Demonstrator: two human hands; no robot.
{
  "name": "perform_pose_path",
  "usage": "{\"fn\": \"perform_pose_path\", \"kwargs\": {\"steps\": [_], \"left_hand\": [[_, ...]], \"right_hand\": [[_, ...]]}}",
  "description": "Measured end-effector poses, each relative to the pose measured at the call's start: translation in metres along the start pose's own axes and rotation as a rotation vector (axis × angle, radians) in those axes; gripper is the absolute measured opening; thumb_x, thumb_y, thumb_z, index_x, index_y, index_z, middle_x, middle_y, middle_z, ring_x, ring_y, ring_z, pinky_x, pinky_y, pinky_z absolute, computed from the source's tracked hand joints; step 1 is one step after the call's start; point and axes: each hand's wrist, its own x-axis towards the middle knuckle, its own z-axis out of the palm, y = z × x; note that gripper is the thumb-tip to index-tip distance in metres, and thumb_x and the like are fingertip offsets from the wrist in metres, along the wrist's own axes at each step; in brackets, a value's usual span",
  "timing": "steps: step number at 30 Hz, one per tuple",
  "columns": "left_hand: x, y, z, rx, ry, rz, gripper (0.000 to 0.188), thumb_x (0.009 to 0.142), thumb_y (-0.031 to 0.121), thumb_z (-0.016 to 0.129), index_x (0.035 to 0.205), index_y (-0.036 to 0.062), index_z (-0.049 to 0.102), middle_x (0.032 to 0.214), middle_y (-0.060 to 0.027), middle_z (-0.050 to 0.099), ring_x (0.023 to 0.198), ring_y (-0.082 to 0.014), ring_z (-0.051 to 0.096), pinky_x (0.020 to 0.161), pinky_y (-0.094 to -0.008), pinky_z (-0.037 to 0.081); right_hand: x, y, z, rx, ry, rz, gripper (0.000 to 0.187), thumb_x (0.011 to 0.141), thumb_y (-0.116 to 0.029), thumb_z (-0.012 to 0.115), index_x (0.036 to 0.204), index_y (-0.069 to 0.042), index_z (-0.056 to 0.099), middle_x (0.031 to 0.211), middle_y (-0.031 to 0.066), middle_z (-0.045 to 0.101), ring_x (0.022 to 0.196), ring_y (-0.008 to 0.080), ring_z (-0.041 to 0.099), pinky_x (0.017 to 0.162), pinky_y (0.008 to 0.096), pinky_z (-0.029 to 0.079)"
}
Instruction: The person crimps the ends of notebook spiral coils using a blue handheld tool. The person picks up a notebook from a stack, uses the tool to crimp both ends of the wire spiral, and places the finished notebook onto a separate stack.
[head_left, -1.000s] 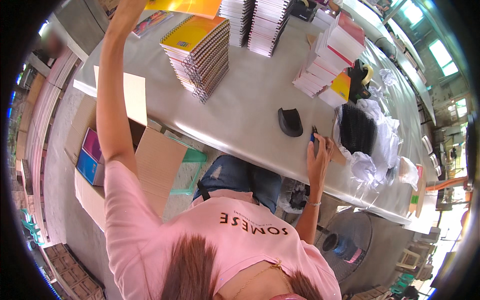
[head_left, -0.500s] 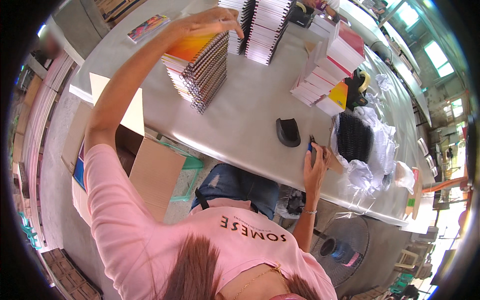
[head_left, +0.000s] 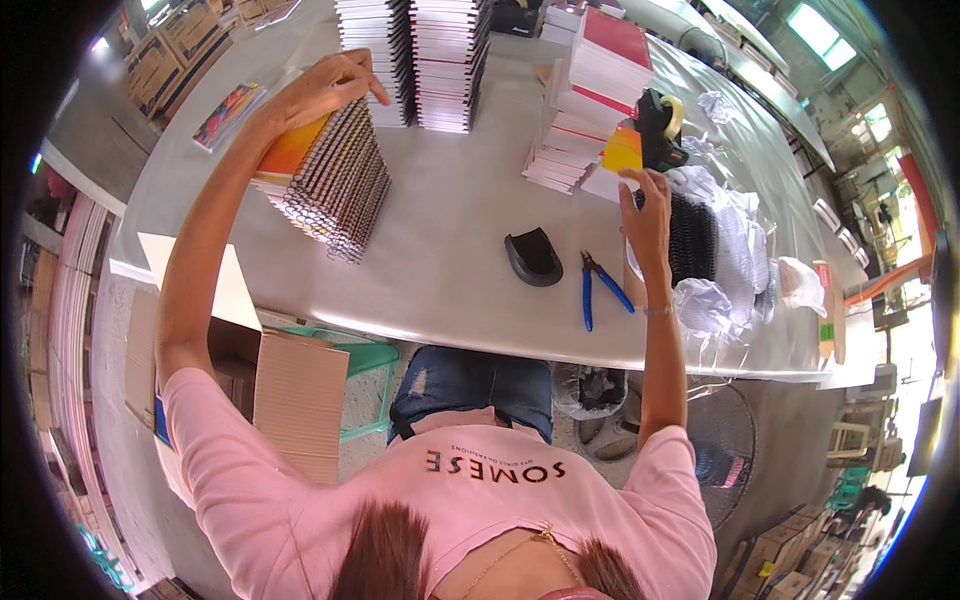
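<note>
My left hand (head_left: 325, 88) rests over the top of a stack of spiral-bound notebooks (head_left: 340, 185) with an orange-yellow cover; its bent fingers reach past the coil edge and hold nothing I can see. At the right, my right hand (head_left: 650, 205) is raised with fingers curved and apart, close to a yellow-covered book (head_left: 622, 150) at the near end of a stack of unbound books (head_left: 570, 125). Below it lie blue-handled cutting pliers (head_left: 605, 290), jaws pointing away. Left of the pliers sits a black curved piece (head_left: 533, 257).
Tall stacks of black-bound books (head_left: 447, 70) stand at the back. On the right are black binding coils (head_left: 692, 240), crumpled white plastic (head_left: 735, 270) and a tape dispenser (head_left: 662, 130). An open cardboard box (head_left: 297, 400) and green stool (head_left: 370, 365) stand left of my legs.
My right hand has let go of the pliers, which now lie on the table, and has moved away toward the yellow-covered book. The left hand stays over the notebooks; the view has shifted.
</note>
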Motion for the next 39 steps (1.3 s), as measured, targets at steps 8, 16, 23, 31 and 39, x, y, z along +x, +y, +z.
{"fn": "perform_pose_path", "kwargs": {"steps": [8, 16, 23, 31, 39], "left_hand": [[-0.002, 0.074, -0.005, 0.166, 0.088, 0.123, 0.024, 0.093, 0.021, 0.059, 0.107, 0.0056, 0.07, 0.096, -0.0082, 0.051, 0.095, -0.0238, 0.053, 0.089, -0.034, 0.042], [-0.019, 0.166, 0.086, -0.289, -0.094, 0.284, 0.028, 0.092, 0.023, 0.064, 0.115, 0.0063, 0.067, 0.1, -0.0107, 0.06, 0.094, -0.0256, 0.06, 0.085, -0.035, 0.048], [-0.019, 0.177, 0.166, -0.42, -0.211, 0.235, 0.032, 0.089, 0.025, 0.067, 0.114, 0.0055, 0.067, 0.098, -0.0121, 0.061, 0.09, -0.0291, 0.061, 0.082, -0.0373, 0.049], [-0.05, 0.174, 0.184, -0.526, -0.286, 0.078, 0.032, 0.091, 0.021, 0.065, 0.121, 0.0083, 0.065, 0.094, -0.0085, 0.063, 0.092, -0.0226, 0.06, 0.086, -0.0351, 0.047], [-0.047, 0.178, 0.204, -1.038, -0.209, -0.095, 0.042, 0.098, 0.034, 0.057, 0.127, 0.0031, 0.057, 0.093, -0.0041, 0.059, 0.091, -0.0155, 0.061, 0.088, -0.0316, 0.049]], "right_hand": [[0.019, 0.052, 0.022, -0.224, -0.098, -0.023, 0.026, 0.081, -0.004, 0.066, 0.107, -0.003, 0.068, 0.106, 0.0153, 0.066, 0.101, 0.0319, 0.061, 0.085, 0.0405, 0.051], [0.015, 0.035, 0.013, -0.314, -0.13, -0.061, 0.016, 0.086, -0.005, 0.058, 0.1, -0.004, 0.067, 0.102, 0.0154, 0.066, 0.1, 0.0325, 0.062, 0.082, 0.0416, 0.052], [0.018, 0.053, 0.014, -0.22, -0.113, -0.193, 0.019, 0.083, -0.007, 0.062, 0.102, -0.004, 0.062, 0.106, 0.0142, 0.063, 0.101, 0.0328, 0.06, 0.088, 0.0419, 0.049], [0.011, 0.047, 0.011, -0.253, -0.12, -0.214, 0.019, 0.086, -0.008, 0.06, 0.104, -0.005, 0.064, 0.103, 0.0117, 0.065, 0.1, 0.032, 0.061, 0.088, 0.0408, 0.05], [0.011, -0.001, -0.029, -0.216, -0.075, -0.015, 0.017, 0.085, -0.006, 0.059, 0.099, -0.006, 0.068, 0.093, 0.0123, 0.067, 0.092, 0.0333, 0.062, 0.085, 0.0421, 0.048]]}}
